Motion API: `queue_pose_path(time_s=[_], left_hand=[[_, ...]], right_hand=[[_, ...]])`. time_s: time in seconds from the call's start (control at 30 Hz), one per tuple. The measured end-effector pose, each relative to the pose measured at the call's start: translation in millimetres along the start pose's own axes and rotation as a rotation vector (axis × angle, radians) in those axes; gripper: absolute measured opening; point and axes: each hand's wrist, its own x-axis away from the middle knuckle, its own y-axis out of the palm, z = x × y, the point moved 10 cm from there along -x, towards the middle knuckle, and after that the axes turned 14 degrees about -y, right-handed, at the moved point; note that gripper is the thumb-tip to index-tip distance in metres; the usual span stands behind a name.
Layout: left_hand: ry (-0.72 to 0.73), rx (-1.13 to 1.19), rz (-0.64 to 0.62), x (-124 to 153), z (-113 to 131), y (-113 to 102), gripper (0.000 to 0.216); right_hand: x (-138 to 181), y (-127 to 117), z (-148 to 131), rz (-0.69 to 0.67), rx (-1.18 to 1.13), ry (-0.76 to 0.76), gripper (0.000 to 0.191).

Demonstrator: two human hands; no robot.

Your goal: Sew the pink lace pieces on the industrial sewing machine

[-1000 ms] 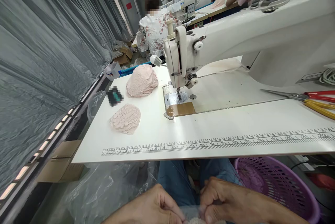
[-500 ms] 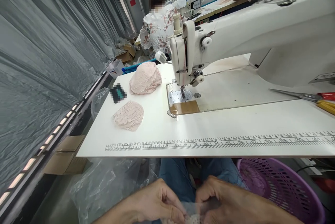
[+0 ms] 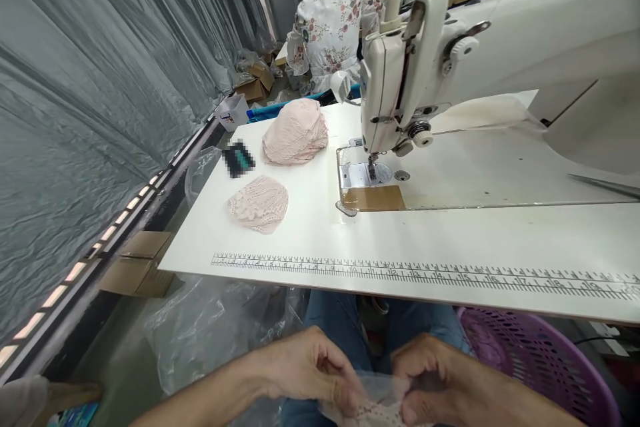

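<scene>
Left hand [image 3: 323, 374]: pinched narrow on lace [image 3: 376, 412]
Right hand [image 3: 440, 374]: pinching that lace too, on its other side
Lace: low between both hands; more of it shows than a moment ago, so the work seems to be in the hands, not at the machine [image 3: 387, 90]
Pink pile [image 3: 295, 134]: on the table [image 3: 320, 234], ahead of the left hand
Scissors [image 3: 610, 186]: ahead and right of the right hand; handles now out of sight

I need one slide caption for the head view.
Left hand and right hand hold pale lace near a white sewing machine.
</scene>
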Motion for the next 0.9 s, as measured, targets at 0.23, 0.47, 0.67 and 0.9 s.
queue_pose_path(time_s=[0.23, 0.47, 0.67, 0.9], left_hand=[[0.097, -0.073, 0.088, 3, 7, -4, 0.054], [0.104, -0.048, 0.104, 11, 14, -2, 0.054], [0.087, -0.052, 0.082, 8, 14, 4, 0.054], [0.177, -0.191, 0.173, 15, 16, -1, 0.038]], right_hand=[[6, -1, 3, -0.024, -0.071, 0.018, 0.029], [10, -3, 5, -0.026, -0.086, 0.027, 0.03], [5, 3, 0, -0.037, 0.005, 0.008, 0.035], [6, 6, -1, -0.014, 0.068, -0.019, 0.04]])
